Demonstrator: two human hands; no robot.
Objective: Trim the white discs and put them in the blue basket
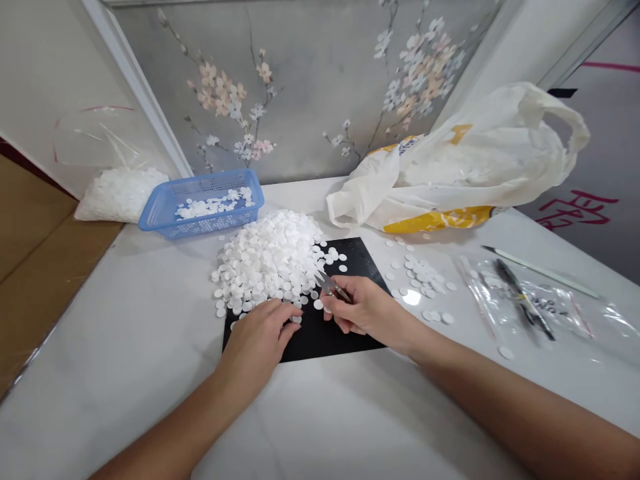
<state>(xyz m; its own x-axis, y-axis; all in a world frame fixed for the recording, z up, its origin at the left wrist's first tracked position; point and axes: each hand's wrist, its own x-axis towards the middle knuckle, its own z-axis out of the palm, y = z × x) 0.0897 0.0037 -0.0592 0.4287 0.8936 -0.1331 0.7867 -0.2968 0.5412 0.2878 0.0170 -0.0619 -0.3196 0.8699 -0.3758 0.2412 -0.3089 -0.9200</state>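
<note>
My left hand pinches a small round white disc between thumb and fingers, low over the black mat. Small scissors are gripped in my right hand, their blades pointing up and left toward the pile. A heap of white discs covers the mat's left and back part, just beyond my left hand. A few loose discs lie between the two hands and by the scissors' tips.
A blue basket with some discs stands behind the heap, beside a clear bag of white pieces. At the back right lies a white and yellow plastic bag. Scattered discs, a black pen and zip bags are on the right.
</note>
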